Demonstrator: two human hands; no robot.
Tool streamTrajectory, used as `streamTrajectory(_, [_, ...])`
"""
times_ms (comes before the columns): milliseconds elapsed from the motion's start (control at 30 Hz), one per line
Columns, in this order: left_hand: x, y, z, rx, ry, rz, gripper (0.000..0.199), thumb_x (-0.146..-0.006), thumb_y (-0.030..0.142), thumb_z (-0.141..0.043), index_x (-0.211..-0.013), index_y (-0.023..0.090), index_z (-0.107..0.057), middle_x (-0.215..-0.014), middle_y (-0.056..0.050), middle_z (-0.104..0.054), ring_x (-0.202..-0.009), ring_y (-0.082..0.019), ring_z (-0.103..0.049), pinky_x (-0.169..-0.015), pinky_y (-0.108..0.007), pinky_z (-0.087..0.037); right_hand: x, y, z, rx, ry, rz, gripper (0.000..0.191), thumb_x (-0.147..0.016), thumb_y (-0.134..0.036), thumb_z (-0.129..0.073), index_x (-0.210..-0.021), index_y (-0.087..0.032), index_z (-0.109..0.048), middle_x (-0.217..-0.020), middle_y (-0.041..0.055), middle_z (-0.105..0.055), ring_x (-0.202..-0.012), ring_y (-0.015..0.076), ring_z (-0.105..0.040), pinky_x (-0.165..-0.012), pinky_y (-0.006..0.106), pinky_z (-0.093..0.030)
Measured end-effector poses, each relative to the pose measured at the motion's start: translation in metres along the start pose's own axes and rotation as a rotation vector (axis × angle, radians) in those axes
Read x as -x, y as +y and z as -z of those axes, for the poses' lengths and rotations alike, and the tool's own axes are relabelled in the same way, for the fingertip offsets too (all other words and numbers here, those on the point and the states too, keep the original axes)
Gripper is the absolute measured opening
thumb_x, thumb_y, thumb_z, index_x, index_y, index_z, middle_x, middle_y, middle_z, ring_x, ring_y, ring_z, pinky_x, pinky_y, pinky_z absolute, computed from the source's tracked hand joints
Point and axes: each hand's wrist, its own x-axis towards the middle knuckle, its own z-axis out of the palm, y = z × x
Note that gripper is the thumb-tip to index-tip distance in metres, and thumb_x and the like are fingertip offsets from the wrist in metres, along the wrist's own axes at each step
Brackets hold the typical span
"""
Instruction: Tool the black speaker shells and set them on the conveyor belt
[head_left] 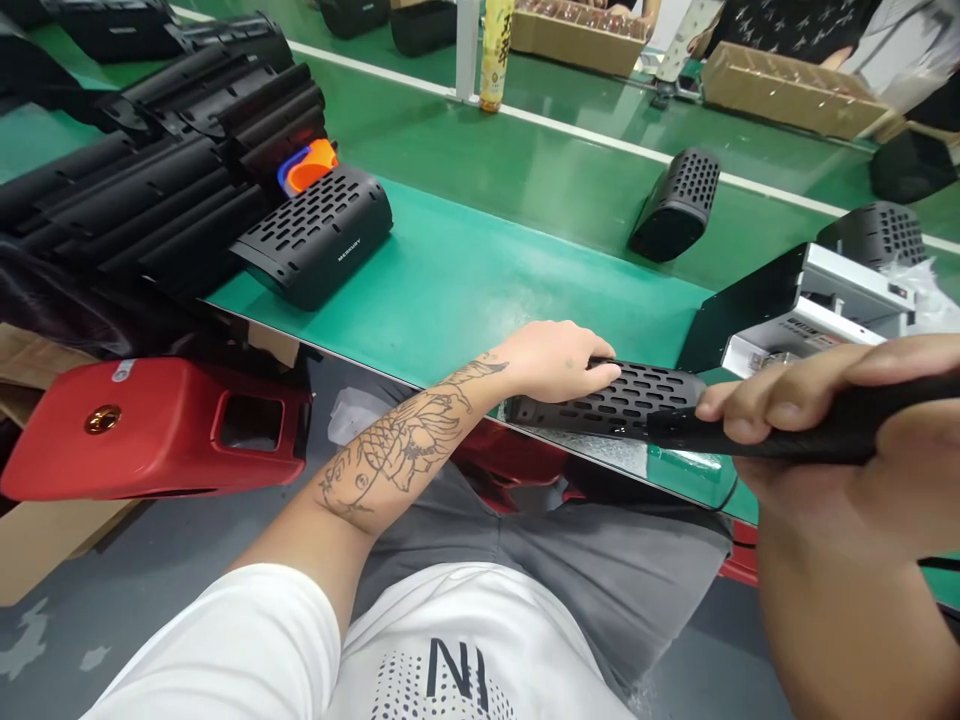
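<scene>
A black plastic shell with rows of rounded slots (637,398) lies at the near edge of the green tabletop (517,250), in front of the person. The left hand (559,360) lies on the left end of this shell, its thumb along the slotted face; the other fingers are mostly hidden, so I cannot tell how tightly they close. The right hand (836,385), at the right of the shell, has its fingers clamped around a long black handheld tool (825,437). The tool's narrow end overlaps the shell's right end in the view, though I cannot tell whether they touch. Just beyond the shell and to its right stands a black and silver metal box with an open front (780,310). Farther beyond the shell is an upright black slotted housing (675,205). To the left of the shell and farther back sits a black curved slotted cover with white lettering (322,240), with a pile of dark curved plastic covers (150,180) behind it and a bright orange and blue object (311,168) between. A glossy red plastic casing (142,430) is well left of the shell, below the tabletop's edge.
</scene>
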Motion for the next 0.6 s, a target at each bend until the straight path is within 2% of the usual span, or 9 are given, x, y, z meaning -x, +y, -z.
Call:
streamTrajectory(67, [-0.0005,-0.0004,0.0005,0.014,0.002,-0.014,0.051,-0.105,0.056,-0.044,-0.133,0.035,-0.081,-0.131,-0.002,-0.084,-0.114,-0.028,-0.077,-0.089,-0.036,-0.058,-0.0025,-0.0011,-0.0097,0.011,-0.058,0.008,0.043,-0.074,-0.057,-0.097,-0.077,-0.023,-0.071,-0.058,-0.0006,-0.065,-0.046,0.0224,-0.059,-0.043,0.044,-0.057])
streamTrajectory(167, [-0.002,-0.0011,0.0008,0.029,0.002,-0.051,0.048,-0.105,0.051,-0.045,-0.127,0.033,-0.083,-0.127,-0.002,-0.085,-0.11,-0.027,-0.077,-0.088,-0.036,-0.058,-0.0026,-0.0002,-0.0131,0.015,-0.099,0.023,0.039,-0.076,-0.052,-0.097,-0.076,-0.023,-0.07,-0.058,-0.0019,-0.065,-0.044,0.0209,-0.058,-0.045,0.044,-0.059])
streamTrajectory(400, [-0.0058,-0.0034,-0.0013,0.058,0.011,-0.068,0.047,-0.104,0.05,-0.046,-0.122,0.031,-0.085,-0.125,-0.003,-0.085,-0.105,-0.028,-0.077,-0.076,-0.038,-0.053,-0.0038,0.0053,-0.0116,0.001,-0.288,-0.033,0.029,-0.083,-0.039,-0.092,-0.075,-0.023,-0.07,-0.059,-0.0023,-0.062,-0.047,0.0175,-0.059,-0.049,0.04,-0.06])
streamTrajectory(600, [-0.0062,-0.004,-0.0012,0.075,-0.001,-0.062,0.046,-0.104,0.051,-0.047,-0.122,0.031,-0.085,-0.125,-0.002,-0.086,-0.106,-0.027,-0.078,-0.077,-0.037,-0.054,-0.0055,0.0087,-0.0058,-0.014,-0.336,-0.065,0.026,-0.087,-0.037,-0.089,-0.076,-0.024,-0.069,-0.059,-0.003,-0.059,-0.049,0.0164,-0.057,-0.048,0.038,-0.058])
